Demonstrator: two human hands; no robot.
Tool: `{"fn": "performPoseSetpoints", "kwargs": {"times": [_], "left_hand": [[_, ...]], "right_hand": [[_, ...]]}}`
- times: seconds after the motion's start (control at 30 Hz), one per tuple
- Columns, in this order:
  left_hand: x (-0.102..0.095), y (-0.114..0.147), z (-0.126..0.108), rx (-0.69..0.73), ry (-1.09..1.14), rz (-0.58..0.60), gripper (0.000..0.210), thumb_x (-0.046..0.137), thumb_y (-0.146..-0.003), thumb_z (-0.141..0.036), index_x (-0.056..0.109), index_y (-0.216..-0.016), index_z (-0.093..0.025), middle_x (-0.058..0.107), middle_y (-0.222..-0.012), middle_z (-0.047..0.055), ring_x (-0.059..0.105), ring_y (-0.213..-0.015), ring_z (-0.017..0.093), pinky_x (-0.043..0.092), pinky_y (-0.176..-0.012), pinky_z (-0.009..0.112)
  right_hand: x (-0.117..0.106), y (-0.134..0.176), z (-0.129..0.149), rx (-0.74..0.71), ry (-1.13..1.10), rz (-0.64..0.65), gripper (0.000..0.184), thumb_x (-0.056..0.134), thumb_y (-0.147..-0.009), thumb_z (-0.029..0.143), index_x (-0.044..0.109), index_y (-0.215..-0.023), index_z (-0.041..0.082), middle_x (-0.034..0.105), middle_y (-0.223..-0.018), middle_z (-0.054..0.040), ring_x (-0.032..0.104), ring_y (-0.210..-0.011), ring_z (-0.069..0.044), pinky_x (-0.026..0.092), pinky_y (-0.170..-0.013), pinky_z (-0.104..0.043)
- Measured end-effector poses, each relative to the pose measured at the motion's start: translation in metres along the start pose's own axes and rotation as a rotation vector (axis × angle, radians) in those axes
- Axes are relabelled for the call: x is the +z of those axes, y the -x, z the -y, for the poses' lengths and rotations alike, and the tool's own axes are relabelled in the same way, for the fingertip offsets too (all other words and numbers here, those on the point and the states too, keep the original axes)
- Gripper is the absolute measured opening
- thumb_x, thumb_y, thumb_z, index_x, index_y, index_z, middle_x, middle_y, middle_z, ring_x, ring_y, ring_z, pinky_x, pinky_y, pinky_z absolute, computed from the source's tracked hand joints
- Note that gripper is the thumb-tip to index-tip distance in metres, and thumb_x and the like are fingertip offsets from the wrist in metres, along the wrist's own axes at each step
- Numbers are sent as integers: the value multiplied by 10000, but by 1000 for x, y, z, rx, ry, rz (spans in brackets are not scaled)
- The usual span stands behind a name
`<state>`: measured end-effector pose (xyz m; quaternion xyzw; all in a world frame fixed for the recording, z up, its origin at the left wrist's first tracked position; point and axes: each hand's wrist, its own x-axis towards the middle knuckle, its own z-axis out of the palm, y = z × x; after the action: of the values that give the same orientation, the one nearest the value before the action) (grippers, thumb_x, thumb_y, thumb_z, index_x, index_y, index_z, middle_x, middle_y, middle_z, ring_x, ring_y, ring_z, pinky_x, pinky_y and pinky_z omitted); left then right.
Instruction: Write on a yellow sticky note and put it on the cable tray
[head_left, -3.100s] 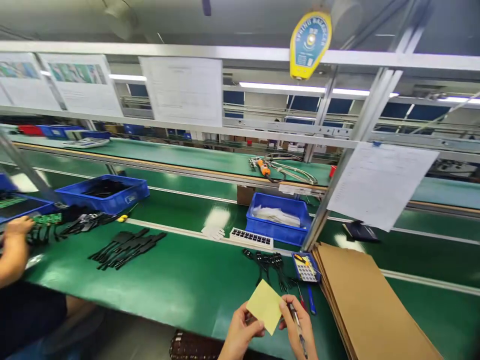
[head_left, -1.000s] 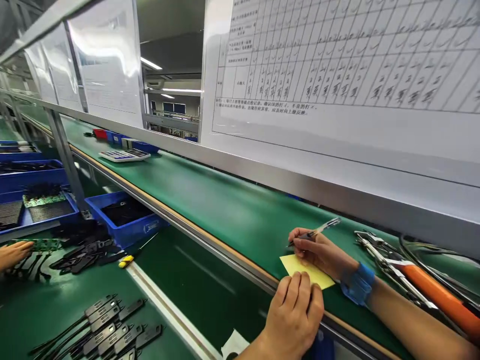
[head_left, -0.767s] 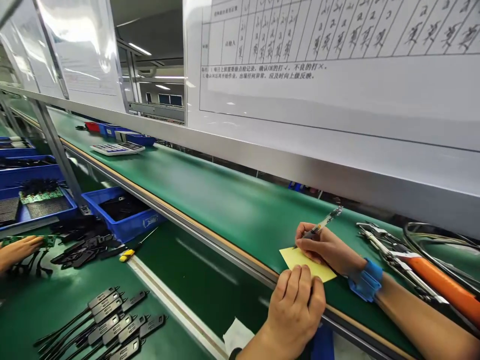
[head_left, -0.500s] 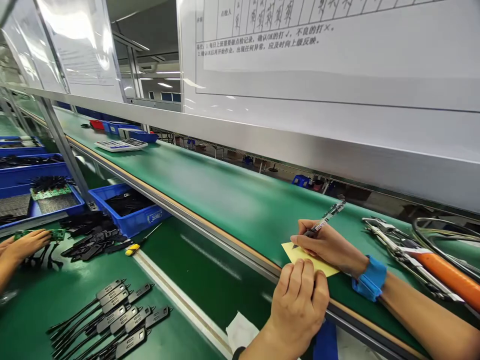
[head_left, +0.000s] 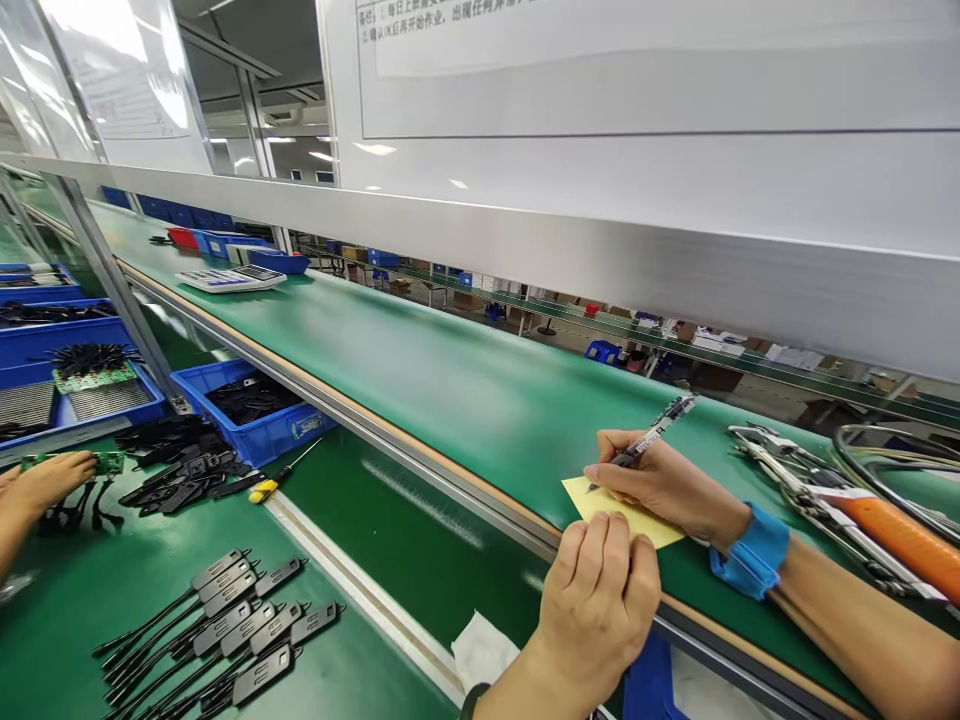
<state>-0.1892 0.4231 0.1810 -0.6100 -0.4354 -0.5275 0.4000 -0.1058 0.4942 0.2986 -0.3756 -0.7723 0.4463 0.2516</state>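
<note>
A long green tabletop (head_left: 450, 390) runs away to the left under a metal rail hung with white sheets (head_left: 637, 70), and a lower green surface lies nearer the person. On the upper level the yellow note (head_left: 611, 505) lies flat near the front edge. The left hand (head_left: 600, 600), fingers curled, presses down on the note's near side. The right hand (head_left: 664, 485) grips a pen (head_left: 649, 440) with its tip on the note. An orange-handled tool (head_left: 892, 530) lies just right of the right forearm, while the stretch left of the note lies bare. On the lower level lie black flat parts (head_left: 225, 640) and a blue bin (head_left: 255, 410); another person's hand (head_left: 45, 480) rests at far left.
</note>
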Motion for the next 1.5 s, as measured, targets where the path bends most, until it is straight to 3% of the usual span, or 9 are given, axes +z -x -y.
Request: {"fn": "performPoseSetpoints", "kwargs": {"times": [0.23, 0.5, 0.63, 0.8, 1.07, 1.33, 1.5], "left_hand": [[-2, 1, 1, 7, -4, 8, 190, 546, -814, -75, 633, -970, -139, 672, -1011, 91, 587, -1031, 206, 403, -970, 353], [-1, 0, 0, 0, 4, -5, 183, 560, -806, -70, 639, -958, -136, 676, -999, 92, 589, -1019, 205, 411, -961, 354], [-1, 0, 0, 2, 5, -6, 182, 571, -800, -68, 642, -953, -137, 678, -995, 88, 595, -1012, 205, 411, -958, 352], [-2, -1, 0, 1, -17, -7, 167, 593, -802, -86, 636, -952, -146, 681, -992, 78, 601, -1008, 197, 417, -957, 344], [-2, -1, 0, -6, -21, -2, 173, 579, -809, -83, 629, -962, -149, 683, -992, 73, 602, -1005, 192, 420, -961, 342], [-2, 0, -1, -8, -9, -9, 182, 583, -799, -71, 632, -960, -141, 678, -993, 78, 597, -1005, 197, 422, -954, 346], [-3, -1, 0, -1, -6, 5, 181, 582, -803, -74, 633, -965, -137, 674, -1000, 83, 587, -1028, 205, 413, -964, 352]], "right_hand": [[0, -2, -2, 5, 12, -34, 370, 699, -709, 441, 445, -604, 194, 436, -488, 66, 343, -458, -79, 230, -431, -235], [-1, -1, -1, -2, 38, -41, 326, 671, -727, 347, 420, -585, 196, 426, -489, 69, 343, -469, -80, 260, -444, -236], [-2, 1, 0, 9, 2, -19, 361, 679, -733, 401, 416, -587, 201, 431, -478, 68, 333, -451, -79, 269, -444, -240], [-3, 1, -3, -19, 23, -91, 371, 675, -729, 435, 415, -592, 209, 405, -459, 72, 308, -441, -82, 273, -451, -250], [-4, -2, -5, -3, 25, -61, 379, 690, -724, 457, 433, -598, 207, 439, -471, 66, 340, -455, -87, 288, -464, -250], [-3, 0, -2, -12, 30, -43, 340, 682, -722, 360, 418, -580, 200, 423, -484, 68, 339, -471, -83, 272, -454, -240], [-5, 2, -1, 34, -47, -33, 372, 687, -720, 441, 422, -610, 203, 439, -453, 70, 299, -406, -65, 203, -399, -226]]}}
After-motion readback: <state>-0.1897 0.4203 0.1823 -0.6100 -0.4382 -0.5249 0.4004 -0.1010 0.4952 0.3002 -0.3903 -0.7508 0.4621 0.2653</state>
